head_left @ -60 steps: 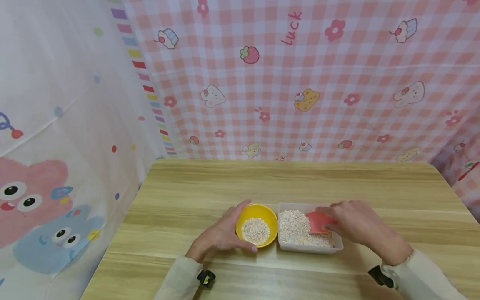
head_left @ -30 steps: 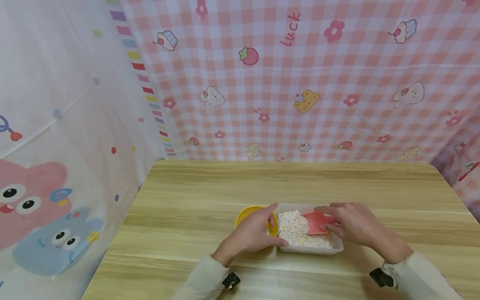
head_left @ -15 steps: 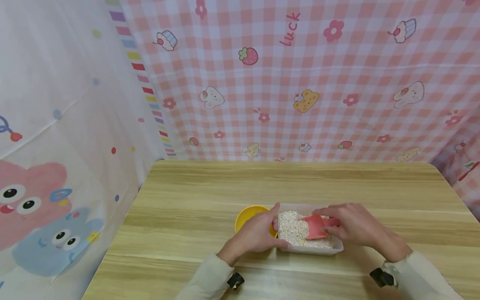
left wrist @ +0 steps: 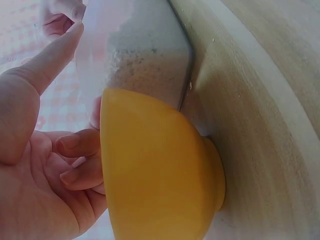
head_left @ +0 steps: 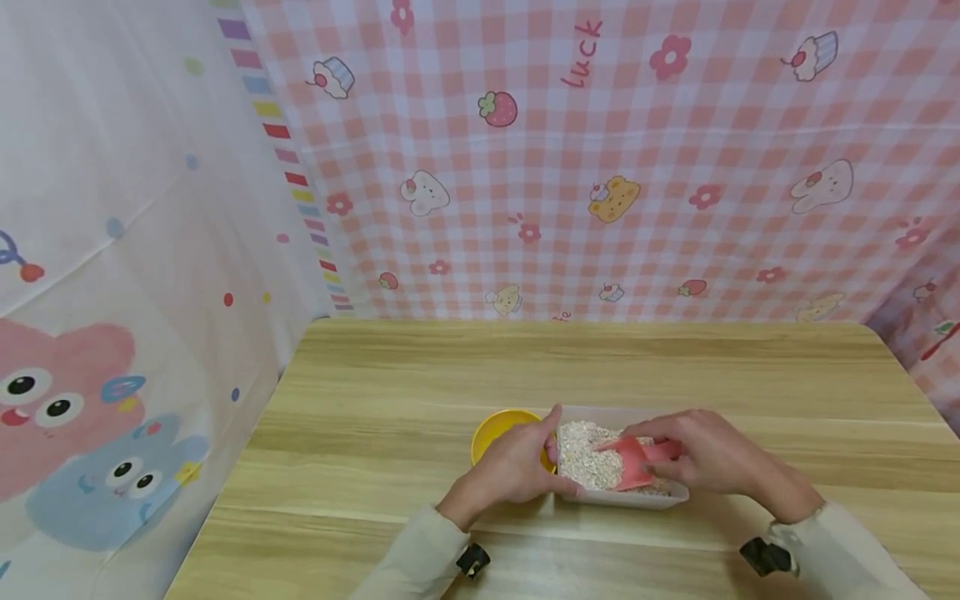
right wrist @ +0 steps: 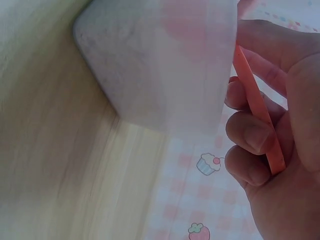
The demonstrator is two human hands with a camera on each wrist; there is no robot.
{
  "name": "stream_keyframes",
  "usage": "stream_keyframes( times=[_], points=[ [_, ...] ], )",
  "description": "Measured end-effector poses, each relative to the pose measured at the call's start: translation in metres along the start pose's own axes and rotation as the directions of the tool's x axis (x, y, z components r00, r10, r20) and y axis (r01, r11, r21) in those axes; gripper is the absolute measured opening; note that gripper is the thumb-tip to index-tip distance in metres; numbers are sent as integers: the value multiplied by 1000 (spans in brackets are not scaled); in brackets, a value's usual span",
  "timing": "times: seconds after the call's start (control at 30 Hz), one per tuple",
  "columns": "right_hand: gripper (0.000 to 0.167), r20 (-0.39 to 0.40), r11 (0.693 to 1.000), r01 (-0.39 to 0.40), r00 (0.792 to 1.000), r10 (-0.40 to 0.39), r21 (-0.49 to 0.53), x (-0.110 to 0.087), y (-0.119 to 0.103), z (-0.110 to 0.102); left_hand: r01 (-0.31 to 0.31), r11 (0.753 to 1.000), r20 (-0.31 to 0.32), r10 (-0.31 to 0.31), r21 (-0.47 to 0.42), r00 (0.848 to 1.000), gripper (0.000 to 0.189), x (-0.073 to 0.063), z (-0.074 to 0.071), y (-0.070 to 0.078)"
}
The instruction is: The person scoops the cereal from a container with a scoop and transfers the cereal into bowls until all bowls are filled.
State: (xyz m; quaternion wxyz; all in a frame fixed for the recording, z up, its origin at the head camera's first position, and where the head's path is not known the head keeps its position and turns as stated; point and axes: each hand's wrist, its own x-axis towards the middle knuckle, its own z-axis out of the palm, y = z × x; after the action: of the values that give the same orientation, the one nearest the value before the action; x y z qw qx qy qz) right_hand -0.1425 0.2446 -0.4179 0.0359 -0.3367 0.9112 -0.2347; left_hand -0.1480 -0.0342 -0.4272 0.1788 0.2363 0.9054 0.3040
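Left hand (head_left: 513,467): one tub (head_left: 626,499); right hand (head_left: 697,454): one scoop (head_left: 633,465) (one bowl (left wrist: 150,165) beside).

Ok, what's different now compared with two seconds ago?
The left hand has let go of the bowl and moved right, to hold the left end of the box. The scoop has shifted a little toward the box's near side, in the oats. The right hand still grips the scoop; bowl and box stayed put.
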Motion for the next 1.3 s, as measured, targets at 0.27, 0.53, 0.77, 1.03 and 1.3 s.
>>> stream_keyframes(
  times=[0.27,0.53,0.77,1.03,1.3],
  points=[
    [36,24,1000,-5,1000,5,7,4,-4,2,11,1000,5,-11,5,1000,112,0,-1,1],
    [36,41,998,-24,999,22,50,5,-4,4,20,1000,16,-20,7,1000,112,0,-2,2],
    [34,35,990,-37,999,32,138,-1,-1,3,14,1000,16,-14,2,1000,112,0,-1,0],
    [36,53,965,-70,997,59,254,-5,2,4,9,1000,6,-9,3,1000,112,0,0,-1],
    [36,58,927,-110,994,96,358,-7,6,4,15,1000,8,-15,-5,1000,111,1,1,-1]
  ],
)
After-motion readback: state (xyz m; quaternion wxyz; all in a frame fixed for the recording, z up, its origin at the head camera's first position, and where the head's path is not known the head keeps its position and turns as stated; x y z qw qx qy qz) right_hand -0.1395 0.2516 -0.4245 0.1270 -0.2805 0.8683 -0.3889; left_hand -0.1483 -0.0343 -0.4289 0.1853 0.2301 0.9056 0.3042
